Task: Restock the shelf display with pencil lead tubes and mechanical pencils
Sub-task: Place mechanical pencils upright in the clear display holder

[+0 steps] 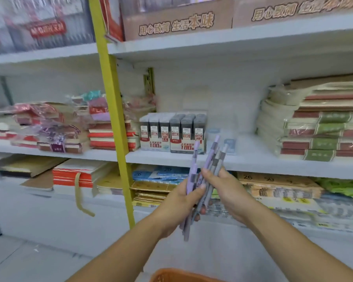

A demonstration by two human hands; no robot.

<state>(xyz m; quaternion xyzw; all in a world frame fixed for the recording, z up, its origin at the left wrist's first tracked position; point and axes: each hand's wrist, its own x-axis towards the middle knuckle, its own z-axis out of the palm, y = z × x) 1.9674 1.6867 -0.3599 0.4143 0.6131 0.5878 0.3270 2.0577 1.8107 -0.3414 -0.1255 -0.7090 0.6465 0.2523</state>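
Observation:
Both my hands hold a bundle of mechanical pencils (209, 159), purple and grey, pointing up in front of the middle shelf (243, 162). My left hand (181, 202) grips the lower part of the bundle. My right hand (226, 190) curls round it from the right. Behind the pencils, a display box of pencil lead tubes (172, 132) stands on the shelf, with grey and white caps and red labels. To its right stands a clear display holder (222, 139), its contents blurred.
Stacks of notebooks (318, 127) fill the shelf's right end, and wrapped notebooks (55, 129) lie left of the yellow upright post (114, 110). Paper packs crowd the lower shelf (273, 186). An orange basket (177, 275) sits below my arms.

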